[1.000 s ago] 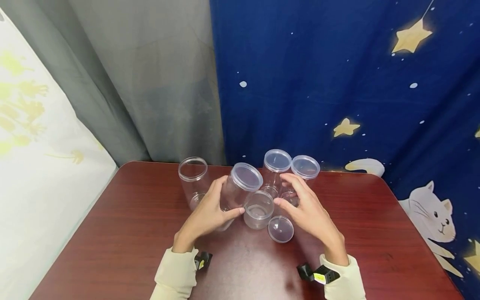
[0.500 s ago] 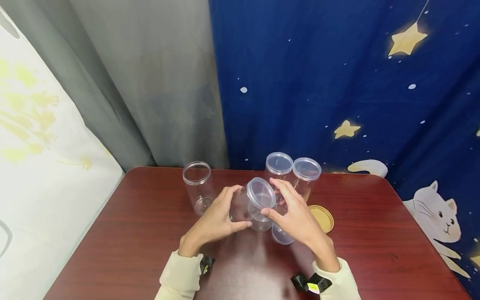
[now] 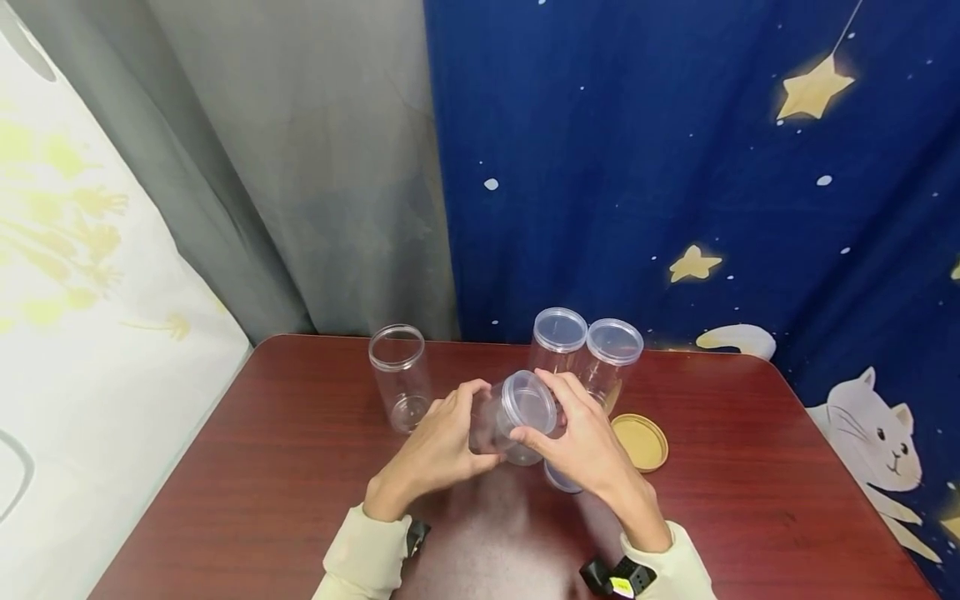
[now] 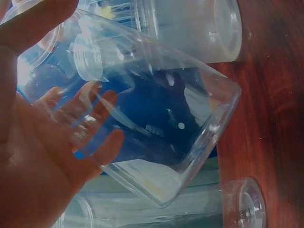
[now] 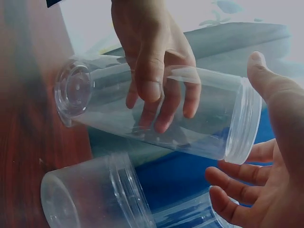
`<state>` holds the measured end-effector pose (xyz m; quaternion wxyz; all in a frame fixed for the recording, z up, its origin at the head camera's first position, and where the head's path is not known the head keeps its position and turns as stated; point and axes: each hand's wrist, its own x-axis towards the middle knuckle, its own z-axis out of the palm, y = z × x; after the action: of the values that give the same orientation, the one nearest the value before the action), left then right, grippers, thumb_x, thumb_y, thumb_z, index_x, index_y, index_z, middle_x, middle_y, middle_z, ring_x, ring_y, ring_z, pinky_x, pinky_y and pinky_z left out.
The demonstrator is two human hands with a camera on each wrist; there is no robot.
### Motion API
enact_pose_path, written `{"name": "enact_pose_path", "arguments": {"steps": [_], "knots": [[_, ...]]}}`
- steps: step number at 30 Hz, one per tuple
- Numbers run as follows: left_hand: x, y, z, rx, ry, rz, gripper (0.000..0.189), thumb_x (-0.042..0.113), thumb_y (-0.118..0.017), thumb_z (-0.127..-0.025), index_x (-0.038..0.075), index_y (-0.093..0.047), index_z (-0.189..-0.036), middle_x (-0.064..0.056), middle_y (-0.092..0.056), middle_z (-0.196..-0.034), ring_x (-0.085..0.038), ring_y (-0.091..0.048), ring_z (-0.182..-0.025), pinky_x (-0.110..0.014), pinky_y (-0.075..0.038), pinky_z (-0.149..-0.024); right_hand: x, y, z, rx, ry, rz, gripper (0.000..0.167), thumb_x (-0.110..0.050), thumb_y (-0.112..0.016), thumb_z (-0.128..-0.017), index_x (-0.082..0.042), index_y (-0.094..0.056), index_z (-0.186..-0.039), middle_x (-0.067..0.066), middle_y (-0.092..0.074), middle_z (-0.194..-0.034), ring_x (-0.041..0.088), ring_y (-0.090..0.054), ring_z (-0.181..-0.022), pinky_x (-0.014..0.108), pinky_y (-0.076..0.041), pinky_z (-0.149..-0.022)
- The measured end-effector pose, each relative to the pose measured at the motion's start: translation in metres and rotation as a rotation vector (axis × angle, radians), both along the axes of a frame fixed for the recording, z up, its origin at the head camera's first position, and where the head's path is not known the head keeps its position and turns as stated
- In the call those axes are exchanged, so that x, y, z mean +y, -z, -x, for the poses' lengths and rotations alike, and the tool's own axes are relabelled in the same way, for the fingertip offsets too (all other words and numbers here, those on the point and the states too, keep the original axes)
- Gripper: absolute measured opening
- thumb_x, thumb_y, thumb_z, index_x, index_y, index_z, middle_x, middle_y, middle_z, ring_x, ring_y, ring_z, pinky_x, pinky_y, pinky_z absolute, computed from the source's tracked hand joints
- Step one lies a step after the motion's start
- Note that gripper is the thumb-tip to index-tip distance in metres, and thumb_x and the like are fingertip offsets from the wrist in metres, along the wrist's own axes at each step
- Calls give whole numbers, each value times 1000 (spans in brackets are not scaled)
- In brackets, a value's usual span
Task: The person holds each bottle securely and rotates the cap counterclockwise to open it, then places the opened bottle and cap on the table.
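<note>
My left hand (image 3: 438,442) grips a tall clear plastic jar (image 4: 156,109) around its side, thumb on one side and fingers on the other. The jar is tilted, its translucent lid (image 3: 531,404) facing my right hand (image 3: 588,437). That hand is curled round the lid's edge, with the thumb in front and the fingers at the far side. In the right wrist view the lid (image 5: 244,123) sits on the jar's mouth. A short clear jar (image 3: 522,455) stands behind and below, mostly hidden by the held jar. Partly under my right hand lies a clear lid (image 3: 561,479).
A tall clear jar without a lid (image 3: 397,379) stands to the left. Two lidded jars, one (image 3: 558,329) beside another (image 3: 615,342), stand at the back. A gold lid (image 3: 641,442) lies right of my right hand. Curtains hang behind the red-brown table (image 3: 750,467).
My left hand has brought the jar right and nearer, tipping its lid toward my right hand. The right hand has moved slightly left and closed in around the lid.
</note>
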<state>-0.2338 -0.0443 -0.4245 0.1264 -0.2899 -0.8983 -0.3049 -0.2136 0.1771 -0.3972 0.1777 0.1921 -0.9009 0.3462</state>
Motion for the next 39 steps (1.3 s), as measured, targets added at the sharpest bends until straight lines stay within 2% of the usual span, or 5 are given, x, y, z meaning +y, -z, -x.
{"name": "enact_pose_path", "arguments": {"steps": [6,17,22,29,39], "knots": [[-1,2,1,31,31,2,83,35,-88,-66,10,-48,-135,1,-60,-116,-13,-57,-105,-39,-47,-89,-1,0,-1,1,-16,34,69,-47,-83,-76,-16,-58,-132,-5,-61,-117,10,-57,-93,30,-50,-74],[-6,6,4,0,110,0,83,36,-87,-69,10,-47,-137,-3,-61,-126,-14,-58,-112,-41,-49,-93,3,3,1,15,-55,105,64,-41,-88,-70,-19,-62,-123,-8,-63,-111,10,-58,-91,30,-50,-73],[-6,7,5,-32,137,-10,84,37,-87,-69,12,-46,-138,-3,-60,-129,-14,-58,-115,-43,-48,-96,6,7,3,35,-75,120,66,-37,-91,-66,-19,-63,-123,-9,-63,-109,9,-56,-87,27,-49,-70],[-7,7,7,-132,186,-31,88,37,-88,-69,16,-44,-142,0,-60,-130,-13,-61,-103,-35,-52,-92,12,9,4,18,-131,138,70,-31,-93,-64,-20,-62,-126,-9,-62,-107,8,-52,-79,25,-46,-64],[-8,2,7,-195,187,-43,88,36,-88,-71,18,-43,-144,3,-56,-134,-11,-59,-109,-36,-50,-96,17,4,4,-44,-231,129,76,-26,-91,-70,-18,-55,-137,-5,-59,-119,10,-51,-91,25,-46,-72]]}}
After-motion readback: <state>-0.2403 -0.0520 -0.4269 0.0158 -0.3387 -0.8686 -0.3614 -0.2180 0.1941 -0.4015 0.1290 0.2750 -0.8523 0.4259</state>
